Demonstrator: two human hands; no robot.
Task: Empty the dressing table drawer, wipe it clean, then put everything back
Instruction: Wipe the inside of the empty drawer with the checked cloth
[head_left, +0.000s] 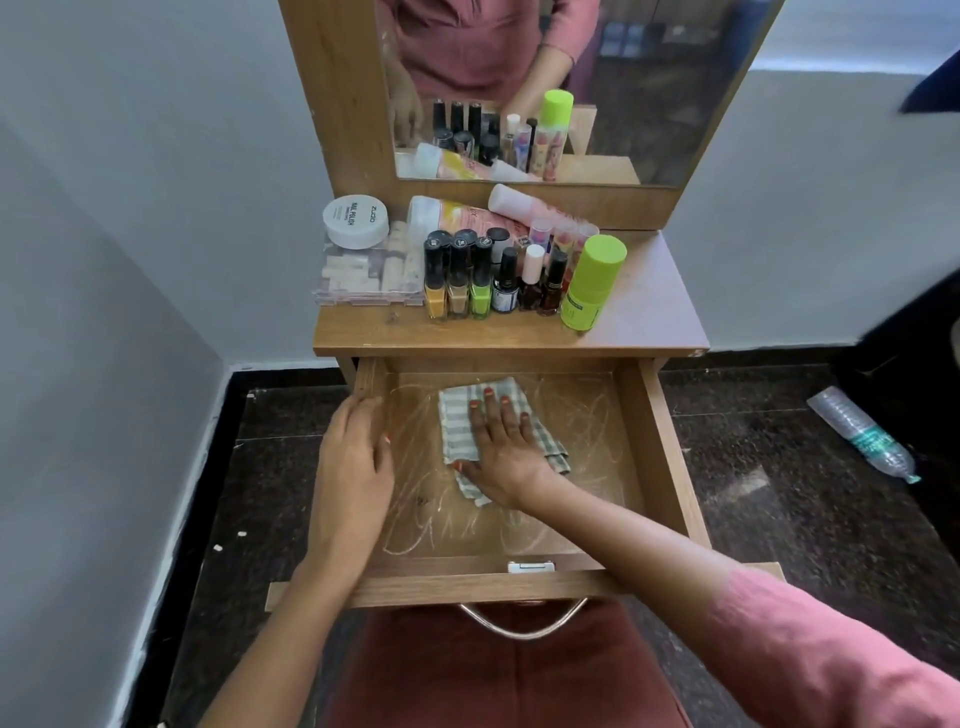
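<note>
The drawer (670, 457) stands pulled fully out and emptied, its floor streaked with pale scribble marks. My right hand (501, 447) lies flat and open, pressing the striped cloth (457, 415) onto that floor. My left hand (353, 457) rests loosely curled at the left wall. Risk noted: bearing down on the extended drawer could jolt the crowded nail polish bottles (480, 280) near the worktop (654, 312) edge, toppling them in.
</note>
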